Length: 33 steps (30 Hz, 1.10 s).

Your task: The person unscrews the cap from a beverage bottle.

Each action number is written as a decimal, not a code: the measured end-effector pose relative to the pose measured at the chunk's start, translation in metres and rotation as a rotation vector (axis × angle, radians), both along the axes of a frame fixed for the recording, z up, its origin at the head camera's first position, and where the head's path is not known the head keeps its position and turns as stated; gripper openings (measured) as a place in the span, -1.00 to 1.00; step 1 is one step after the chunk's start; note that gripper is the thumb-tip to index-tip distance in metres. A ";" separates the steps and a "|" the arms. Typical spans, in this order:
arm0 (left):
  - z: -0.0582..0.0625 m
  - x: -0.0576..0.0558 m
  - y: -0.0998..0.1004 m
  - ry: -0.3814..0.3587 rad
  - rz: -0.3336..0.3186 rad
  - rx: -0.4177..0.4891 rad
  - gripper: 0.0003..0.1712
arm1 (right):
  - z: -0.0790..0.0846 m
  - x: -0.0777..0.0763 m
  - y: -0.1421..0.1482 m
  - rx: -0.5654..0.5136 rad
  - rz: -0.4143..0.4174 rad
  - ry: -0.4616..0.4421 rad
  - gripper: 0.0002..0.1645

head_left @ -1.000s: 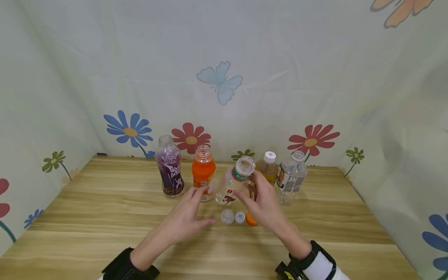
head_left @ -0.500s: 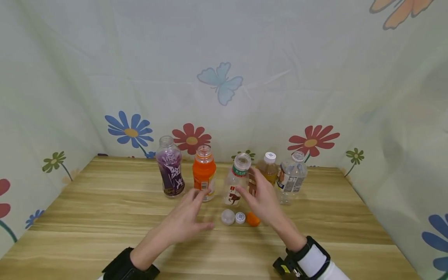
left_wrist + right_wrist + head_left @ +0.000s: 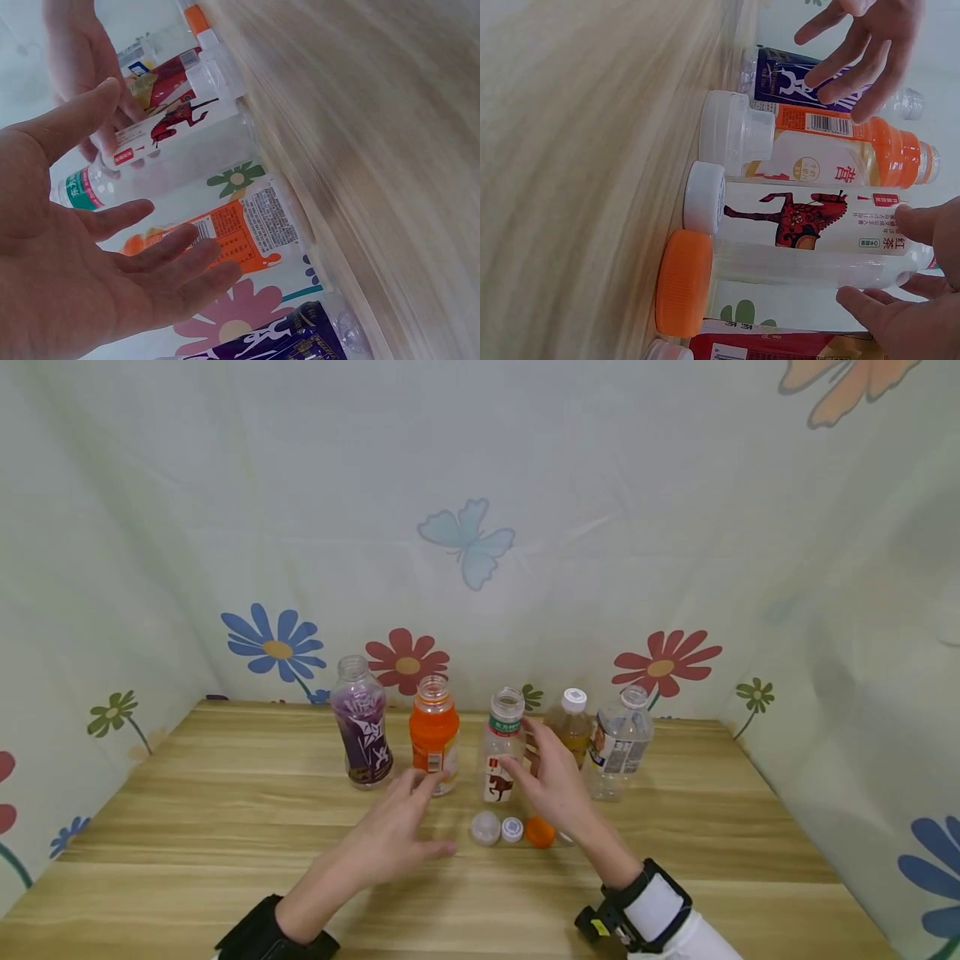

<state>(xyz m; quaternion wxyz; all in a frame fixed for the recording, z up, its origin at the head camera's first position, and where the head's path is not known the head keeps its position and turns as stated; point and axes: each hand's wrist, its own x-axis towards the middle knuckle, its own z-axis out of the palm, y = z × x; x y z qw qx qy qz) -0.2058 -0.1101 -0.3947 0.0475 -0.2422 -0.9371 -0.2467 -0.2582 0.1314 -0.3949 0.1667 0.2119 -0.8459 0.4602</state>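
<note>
My right hand (image 3: 555,781) holds a clear plastic bottle (image 3: 498,747) with a green neck band and a red horse on its label. The bottle stands upright and uncapped, thumb on its near side and fingers on its right. In the right wrist view the thumb (image 3: 922,223) overlaps the bottle's upper part. My left hand (image 3: 393,835) hovers with spread, relaxed fingers before an orange bottle (image 3: 435,727), holding nothing. Nearer than the bottles lie a translucent cap (image 3: 486,828), a white cap (image 3: 512,829) and an orange cap (image 3: 540,832); another pale cap is mostly behind my right hand.
A purple uncapped bottle (image 3: 362,727) stands at the left end of the row. To the right are a white-capped amber bottle (image 3: 572,722) and a clear uncapped bottle (image 3: 621,743). A flowered cloth (image 3: 480,460) hangs behind the wooden table (image 3: 225,827).
The horse-label bottle, tilted a second ago, has come upright in my right hand, its mouth moving left. My left hand has barely moved.
</note>
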 end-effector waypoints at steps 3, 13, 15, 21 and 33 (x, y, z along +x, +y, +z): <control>0.000 0.000 0.000 0.006 -0.003 0.003 -0.03 | -0.002 -0.003 -0.002 -0.004 0.015 0.002 -0.28; 0.001 0.001 -0.001 -0.011 -0.005 -0.001 -0.01 | -0.002 -0.010 -0.007 -0.005 -0.002 -0.033 -0.26; 0.001 0.001 -0.002 -0.014 -0.004 -0.003 -0.01 | -0.001 -0.012 -0.009 -0.003 -0.003 -0.039 -0.26; 0.002 0.000 -0.002 -0.021 0.003 -0.009 -0.02 | -0.002 -0.016 -0.011 -0.002 -0.014 -0.045 -0.24; 0.002 0.002 -0.001 -0.028 -0.013 -0.013 0.02 | 0.008 0.003 -0.006 0.008 -0.114 0.133 -0.22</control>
